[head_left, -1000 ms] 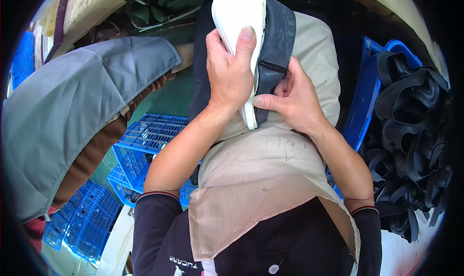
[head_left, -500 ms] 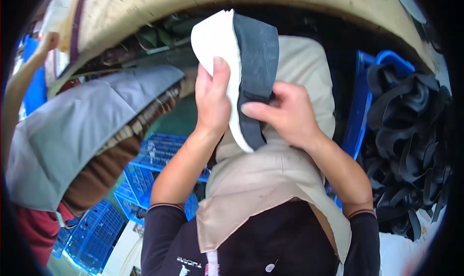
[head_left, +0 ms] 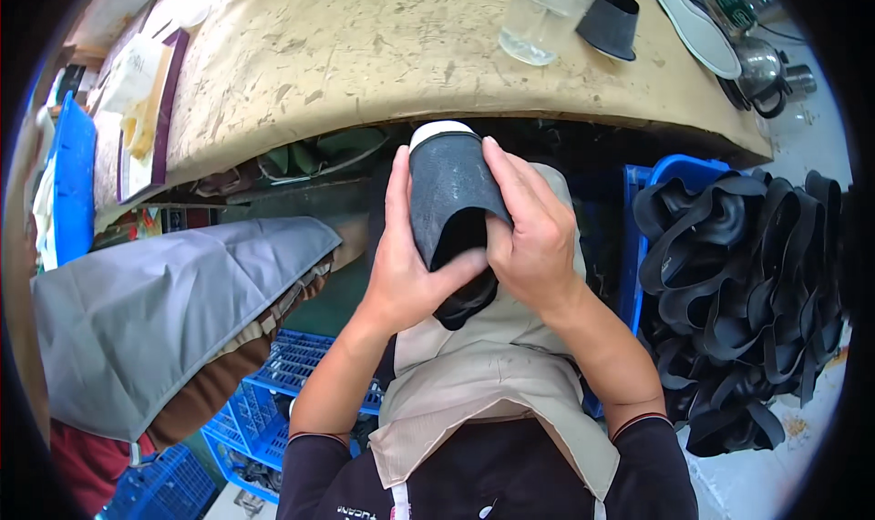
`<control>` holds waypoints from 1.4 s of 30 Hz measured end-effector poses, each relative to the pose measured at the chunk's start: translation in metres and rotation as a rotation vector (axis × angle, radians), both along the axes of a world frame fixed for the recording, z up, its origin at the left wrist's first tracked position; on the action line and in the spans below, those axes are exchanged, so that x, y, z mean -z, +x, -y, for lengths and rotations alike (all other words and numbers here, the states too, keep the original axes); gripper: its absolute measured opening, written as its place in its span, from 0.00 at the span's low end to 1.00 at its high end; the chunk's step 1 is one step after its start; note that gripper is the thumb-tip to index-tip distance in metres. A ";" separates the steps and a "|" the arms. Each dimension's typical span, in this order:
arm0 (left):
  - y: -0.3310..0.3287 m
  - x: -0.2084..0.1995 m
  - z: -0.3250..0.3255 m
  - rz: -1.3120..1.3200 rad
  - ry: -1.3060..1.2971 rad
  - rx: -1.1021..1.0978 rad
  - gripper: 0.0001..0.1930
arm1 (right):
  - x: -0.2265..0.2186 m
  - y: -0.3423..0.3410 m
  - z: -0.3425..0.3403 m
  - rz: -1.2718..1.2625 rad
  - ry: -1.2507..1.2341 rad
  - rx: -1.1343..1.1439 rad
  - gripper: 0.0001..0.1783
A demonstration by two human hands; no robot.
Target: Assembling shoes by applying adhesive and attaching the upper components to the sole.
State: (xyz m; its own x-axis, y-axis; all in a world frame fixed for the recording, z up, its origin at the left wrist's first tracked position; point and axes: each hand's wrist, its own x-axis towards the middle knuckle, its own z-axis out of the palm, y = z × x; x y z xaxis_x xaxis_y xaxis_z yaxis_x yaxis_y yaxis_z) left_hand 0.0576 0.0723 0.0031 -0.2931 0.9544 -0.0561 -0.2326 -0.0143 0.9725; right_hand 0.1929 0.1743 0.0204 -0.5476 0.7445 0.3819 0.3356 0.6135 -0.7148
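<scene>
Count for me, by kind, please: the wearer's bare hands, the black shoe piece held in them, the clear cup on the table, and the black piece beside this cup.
Hands: 2 (left hand, right hand)
Held black shoe piece: 1
Clear cup: 1
Black piece beside the cup: 1
Total: 5

This looks like a shoemaking workshop, judging by the black shoe upper (head_left: 456, 178) being handled, the heap of similar black pieces (head_left: 775, 278), a pale sole-shaped piece (head_left: 702, 32) on the stained workbench (head_left: 319, 64), the blue plastic crates (head_left: 164, 488) and the person's beige work apron (head_left: 478, 370).
</scene>
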 end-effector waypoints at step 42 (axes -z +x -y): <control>-0.092 0.018 0.089 -0.455 -0.380 -0.210 0.44 | -0.048 0.003 -0.009 0.618 0.271 -0.385 0.40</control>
